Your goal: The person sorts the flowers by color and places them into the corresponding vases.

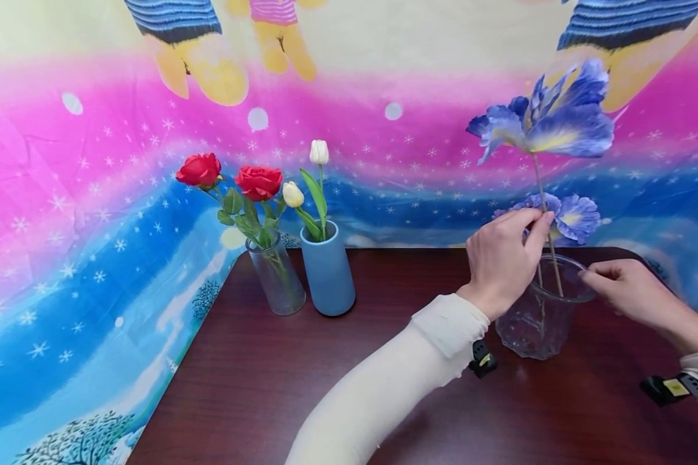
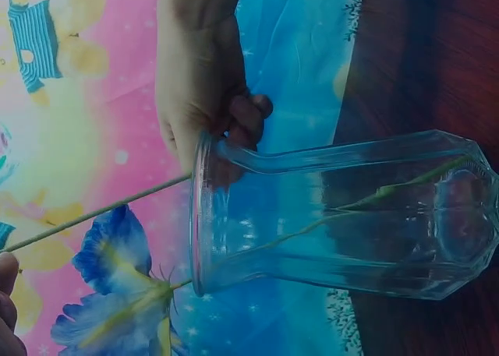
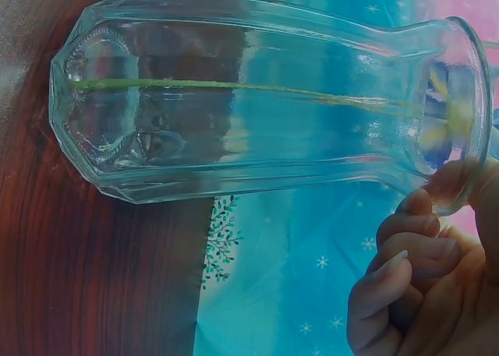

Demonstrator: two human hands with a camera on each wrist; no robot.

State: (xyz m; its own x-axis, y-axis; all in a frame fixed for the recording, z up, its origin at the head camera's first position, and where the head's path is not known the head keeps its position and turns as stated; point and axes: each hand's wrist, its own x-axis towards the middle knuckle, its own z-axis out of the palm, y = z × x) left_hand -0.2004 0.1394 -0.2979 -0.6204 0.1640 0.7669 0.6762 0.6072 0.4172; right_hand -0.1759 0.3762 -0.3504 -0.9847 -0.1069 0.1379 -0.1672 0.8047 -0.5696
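Note:
In the head view my left hand (image 1: pixel 503 258) pinches the thin stem of a blue-violet iris (image 1: pixel 558 123) above a clear glass vase (image 1: pixel 535 332). That stem slants down to the vase's mouth, its lower end at the rim in the left wrist view. My right hand (image 1: pixel 634 290) pinches the vase's rim between thumb and fingers, its other fingers curled, as the right wrist view shows. A second blue iris (image 1: pixel 578 216) stands in the vase, its green stem (image 3: pixel 195 84) running to the bottom. The left hand partly covers this second bloom.
Left of the vase on the dark wooden table (image 1: pixel 384 387) stand a blue vase (image 1: pixel 328 278) with two white tulips (image 1: pixel 319 152) and a grey glass vase (image 1: pixel 276 284) with two red roses (image 1: pixel 258 183). A patterned cloth (image 1: pixel 93 194) hangs behind.

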